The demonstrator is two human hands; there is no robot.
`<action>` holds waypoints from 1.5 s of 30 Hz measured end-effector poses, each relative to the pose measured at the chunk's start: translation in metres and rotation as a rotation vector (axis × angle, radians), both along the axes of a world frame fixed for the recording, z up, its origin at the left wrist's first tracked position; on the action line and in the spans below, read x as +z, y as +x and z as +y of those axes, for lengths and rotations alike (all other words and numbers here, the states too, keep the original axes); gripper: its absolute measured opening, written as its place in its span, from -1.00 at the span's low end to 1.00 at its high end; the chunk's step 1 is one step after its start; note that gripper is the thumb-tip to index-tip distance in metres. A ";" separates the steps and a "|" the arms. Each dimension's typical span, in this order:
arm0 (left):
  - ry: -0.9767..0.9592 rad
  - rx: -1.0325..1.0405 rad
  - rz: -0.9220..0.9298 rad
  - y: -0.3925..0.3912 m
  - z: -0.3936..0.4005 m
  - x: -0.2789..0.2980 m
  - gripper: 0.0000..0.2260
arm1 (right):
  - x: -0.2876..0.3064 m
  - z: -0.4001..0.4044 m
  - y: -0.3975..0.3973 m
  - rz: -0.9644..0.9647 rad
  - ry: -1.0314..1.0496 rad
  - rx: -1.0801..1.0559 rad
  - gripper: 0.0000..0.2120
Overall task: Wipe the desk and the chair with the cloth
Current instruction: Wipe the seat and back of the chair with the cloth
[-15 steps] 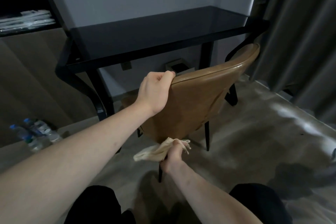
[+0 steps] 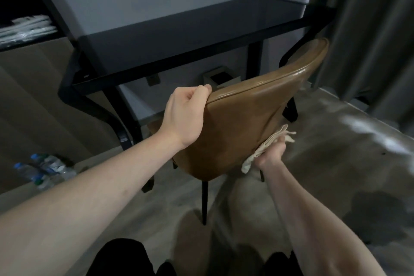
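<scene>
My left hand (image 2: 183, 116) is clamped on the chair (image 2: 242, 123) backrest's top edge, at 9 o'clock of the back; right hand (image 2: 270, 155) grips the cloth (image 2: 266, 144), pressed to the back's lower edge at approx 4 o'clock; black table (image 2: 179, 36) sits at 12, beyond the chair; risk: chair looks tipped twd me, so if my left grip slips w/ a hard wipe it could drop or swing; cloth's loose ends may snag a leg.
</scene>
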State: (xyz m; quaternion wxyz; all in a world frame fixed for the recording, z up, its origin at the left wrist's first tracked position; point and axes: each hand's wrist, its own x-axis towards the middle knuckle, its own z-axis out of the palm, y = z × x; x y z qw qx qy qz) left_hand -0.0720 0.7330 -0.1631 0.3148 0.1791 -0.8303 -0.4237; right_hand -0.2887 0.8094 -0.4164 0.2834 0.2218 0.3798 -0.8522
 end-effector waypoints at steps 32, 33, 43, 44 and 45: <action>-0.012 0.002 0.031 0.000 0.003 0.000 -0.53 | 0.141 0.043 0.003 0.636 0.078 -0.099 -0.30; -0.014 0.005 0.024 0.000 0.003 0.001 -0.53 | 0.135 0.040 0.004 0.608 0.121 -0.095 -0.32; -0.024 0.026 0.016 0.000 0.006 0.004 -0.47 | 0.130 0.033 0.023 0.508 0.233 0.003 -0.34; -0.023 0.027 0.013 0.001 0.006 0.004 -0.47 | 0.137 0.036 0.029 0.532 0.250 0.002 -0.30; -0.018 0.026 0.011 0.001 0.006 0.004 -0.47 | 0.145 0.039 0.037 0.574 0.262 -0.002 -0.25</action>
